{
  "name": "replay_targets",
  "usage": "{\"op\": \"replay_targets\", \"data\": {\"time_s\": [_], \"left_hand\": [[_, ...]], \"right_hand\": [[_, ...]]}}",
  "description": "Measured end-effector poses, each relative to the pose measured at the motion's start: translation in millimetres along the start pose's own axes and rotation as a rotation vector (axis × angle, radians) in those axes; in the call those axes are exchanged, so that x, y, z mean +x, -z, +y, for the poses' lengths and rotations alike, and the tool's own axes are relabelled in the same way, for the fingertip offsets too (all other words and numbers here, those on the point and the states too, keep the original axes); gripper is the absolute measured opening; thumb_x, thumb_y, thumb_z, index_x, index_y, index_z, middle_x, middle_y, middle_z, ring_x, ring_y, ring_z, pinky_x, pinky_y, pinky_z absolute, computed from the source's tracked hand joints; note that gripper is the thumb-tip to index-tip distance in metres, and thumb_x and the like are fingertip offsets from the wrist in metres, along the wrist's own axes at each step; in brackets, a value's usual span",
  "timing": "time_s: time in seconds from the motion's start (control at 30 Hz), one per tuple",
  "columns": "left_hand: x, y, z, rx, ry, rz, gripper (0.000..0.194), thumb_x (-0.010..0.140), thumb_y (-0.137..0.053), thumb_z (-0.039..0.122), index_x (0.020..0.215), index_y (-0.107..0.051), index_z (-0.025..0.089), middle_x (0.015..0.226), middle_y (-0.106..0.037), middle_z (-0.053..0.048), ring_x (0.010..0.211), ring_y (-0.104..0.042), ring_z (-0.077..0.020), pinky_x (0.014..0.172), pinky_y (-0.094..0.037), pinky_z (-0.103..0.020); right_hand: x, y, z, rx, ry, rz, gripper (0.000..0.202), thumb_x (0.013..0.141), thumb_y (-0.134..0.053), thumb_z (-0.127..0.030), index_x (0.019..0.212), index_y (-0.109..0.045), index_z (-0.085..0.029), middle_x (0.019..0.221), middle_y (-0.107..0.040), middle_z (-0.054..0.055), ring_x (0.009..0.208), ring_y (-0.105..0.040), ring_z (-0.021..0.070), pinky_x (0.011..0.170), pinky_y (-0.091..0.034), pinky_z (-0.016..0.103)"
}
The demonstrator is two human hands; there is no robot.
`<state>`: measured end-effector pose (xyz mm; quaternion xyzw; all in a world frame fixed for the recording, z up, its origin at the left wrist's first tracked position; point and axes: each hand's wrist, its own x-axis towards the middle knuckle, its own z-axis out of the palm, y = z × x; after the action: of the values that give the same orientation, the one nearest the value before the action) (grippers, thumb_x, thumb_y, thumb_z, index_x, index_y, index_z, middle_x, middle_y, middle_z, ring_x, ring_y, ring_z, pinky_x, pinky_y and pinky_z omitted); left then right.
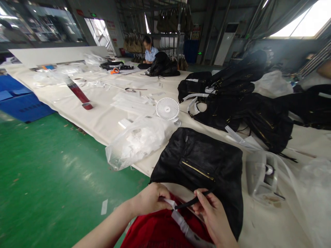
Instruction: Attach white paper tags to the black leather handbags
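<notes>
A black bag (199,151) with a gold zipper lies on the table's near edge in front of me. Its narrow black strap (186,204) runs between my two hands. My right hand (210,210) pinches the strap between thumb and fingers, close to the bag's lower edge. With closed fingers my left hand (155,198) grips a strip of white wrapping (169,203) at the strap's other end. Below that, a wrapped length of strap (183,224) in pale, translucent covering hangs down over red cloth.
Just beyond the bag stand a small white fan (167,109) and a clear plastic bag (139,141) of white scraps. A clear plastic container (265,177) sits at right. Black bags (248,110) pile up behind it. Across the table, a person (150,51) sits.
</notes>
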<state>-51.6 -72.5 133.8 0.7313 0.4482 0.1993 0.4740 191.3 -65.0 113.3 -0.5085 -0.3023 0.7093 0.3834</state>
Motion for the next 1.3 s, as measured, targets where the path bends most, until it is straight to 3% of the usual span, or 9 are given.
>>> {"op": "replay_targets", "data": {"time_s": [0.2,0.4,0.57,0.73,1.0,1.3], "left_hand": [[-1.8,2.7,5.2,-0.068,-0.033,-0.073,0.034,0.086,-0.063,0.047,0.076,-0.072,0.016,0.066,-0.065,-0.002,0.06,-0.053,-0.0121,0.058,-0.039,-0.022],[-1.0,-1.2,4.7,-0.049,0.038,0.003,0.022,0.084,-0.067,0.038,0.085,-0.074,0.018,0.078,-0.07,-0.002,0.07,-0.06,-0.0139,0.065,-0.042,-0.021],[0.9,-2.4,1.8,-0.036,0.099,0.016,0.028,0.084,-0.067,0.043,0.084,-0.074,0.016,0.077,-0.07,-0.001,0.068,-0.058,-0.0133,0.062,-0.041,-0.021],[0.9,-2.8,2.3,-0.006,0.124,0.015,0.029,0.083,-0.067,0.044,0.082,-0.073,0.015,0.074,-0.068,0.0,0.065,-0.054,-0.0121,0.061,-0.039,-0.02],[0.3,-0.2,1.4,0.074,0.013,0.003,0.029,0.089,-0.06,0.042,0.086,-0.073,0.016,0.079,-0.071,-0.004,0.07,-0.061,-0.014,0.065,-0.042,-0.021],[0.1,-0.6,5.7,0.109,-0.072,0.013,0.026,0.089,-0.062,0.041,0.083,-0.073,0.019,0.076,-0.071,-0.003,0.07,-0.063,-0.0141,0.065,-0.043,-0.021]], "right_hand": [[1.4,-1.5,2.8,0.001,-0.009,0.036,0.041,0.071,-0.077,-0.051,0.091,-0.067,-0.016,0.059,-0.064,0.0,0.055,-0.058,0.0137,0.054,-0.046,0.025],[2.1,-2.6,3.7,-0.063,0.024,0.026,0.041,0.072,-0.075,-0.054,0.089,-0.068,-0.018,0.059,-0.065,0.001,0.057,-0.061,0.0147,0.056,-0.049,0.024],[2.5,-1.8,2.3,-0.146,0.083,0.117,0.043,0.072,-0.075,-0.054,0.092,-0.068,-0.017,0.061,-0.069,0.002,0.057,-0.063,0.0156,0.058,-0.052,0.026],[2.2,-1.9,2.3,-0.149,0.075,0.101,0.043,0.072,-0.075,-0.053,0.092,-0.069,-0.016,0.062,-0.069,0.003,0.059,-0.065,0.0162,0.058,-0.053,0.026],[3.7,0.4,1.7,-0.006,0.047,0.137,0.042,0.068,-0.079,-0.051,0.089,-0.067,-0.017,0.061,-0.068,0.001,0.055,-0.064,0.0154,0.053,-0.051,0.024],[2.8,-3.7,0.3,-0.002,-0.017,0.168,0.041,0.069,-0.079,-0.051,0.089,-0.067,-0.018,0.058,-0.066,-0.001,0.054,-0.062,0.0133,0.051,-0.048,0.022]]}}
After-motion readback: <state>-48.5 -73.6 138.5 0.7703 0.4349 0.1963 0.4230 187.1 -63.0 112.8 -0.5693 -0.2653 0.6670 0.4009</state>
